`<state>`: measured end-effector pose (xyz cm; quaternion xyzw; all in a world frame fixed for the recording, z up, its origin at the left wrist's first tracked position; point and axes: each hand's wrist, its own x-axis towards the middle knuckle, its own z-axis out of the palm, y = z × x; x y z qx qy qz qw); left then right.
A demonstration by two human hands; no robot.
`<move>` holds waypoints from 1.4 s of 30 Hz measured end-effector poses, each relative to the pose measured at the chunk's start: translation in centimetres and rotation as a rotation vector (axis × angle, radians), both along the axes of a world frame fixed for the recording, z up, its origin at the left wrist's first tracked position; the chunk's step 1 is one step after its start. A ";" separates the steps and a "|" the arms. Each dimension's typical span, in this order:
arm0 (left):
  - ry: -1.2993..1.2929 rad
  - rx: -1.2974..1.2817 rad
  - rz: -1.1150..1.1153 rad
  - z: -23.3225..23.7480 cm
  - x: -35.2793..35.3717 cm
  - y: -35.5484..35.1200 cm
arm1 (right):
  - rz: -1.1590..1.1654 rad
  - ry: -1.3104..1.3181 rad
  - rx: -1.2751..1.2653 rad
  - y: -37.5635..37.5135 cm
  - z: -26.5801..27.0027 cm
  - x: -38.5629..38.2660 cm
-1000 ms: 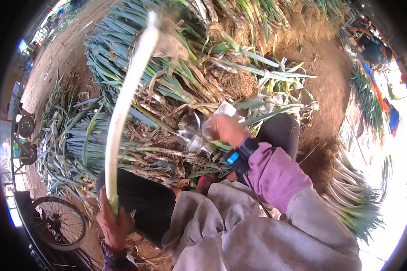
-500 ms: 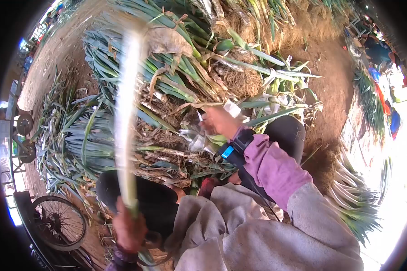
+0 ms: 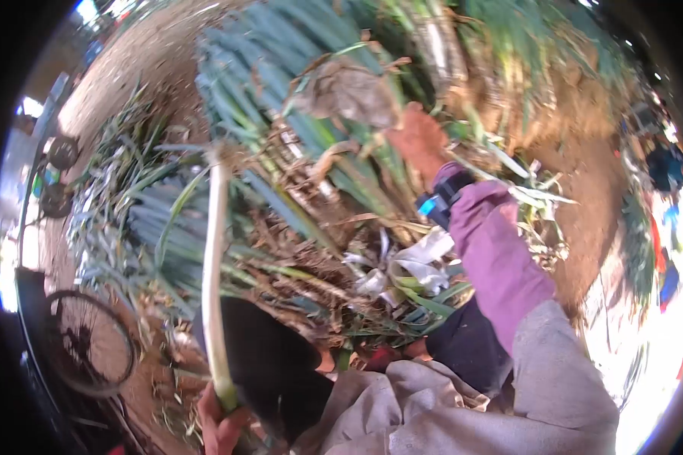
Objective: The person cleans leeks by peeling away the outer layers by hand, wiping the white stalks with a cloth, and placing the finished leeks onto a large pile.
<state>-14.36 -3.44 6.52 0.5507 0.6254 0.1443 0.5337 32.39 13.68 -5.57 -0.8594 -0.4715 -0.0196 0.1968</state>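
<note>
My left hand [image 3: 218, 426], low in the view, is closed round the green part of a leek [image 3: 214, 288]. The leek stands upright, its long white shaft bare and its roots [image 3: 221, 152] at the top. My right hand [image 3: 419, 140] reaches over the leek pile [image 3: 265, 68], at the right edge of a grey-brown cloth [image 3: 341, 92] lying on the leaves. Its fingers are blurred, so whether they grip the cloth cannot be made out. Peeled white and green leaf strips [image 3: 421, 262] lie below that hand, in front of my knees.
More leeks [image 3: 167, 227] lie at the left, and root-ended bundles [image 3: 539, 98] are stacked at the back right. A spoked wheel [image 3: 91, 341] stands at the lower left. Bare soil [image 3: 584, 189] shows on the right. Dry trimmings cover the ground between my knees.
My right hand has moved from the peeled strips up and away to the cloth on the pile. My left hand still holds the leek upright, now lower in view. The view has shifted.
</note>
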 end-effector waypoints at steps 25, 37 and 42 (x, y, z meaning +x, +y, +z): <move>0.042 0.617 -0.353 -1.2 8.5 -0.1 | 0.890 1.390 0.665 -20.6 9.7 -20.4; 0.261 0.706 -0.293 -0.2 9.4 -3.5 | 0.450 1.087 0.681 -22.5 6.6 -20.6; 0.414 0.758 -0.375 -0.6 10.1 -4.0 | 0.411 1.628 0.392 -22.6 8.6 -24.7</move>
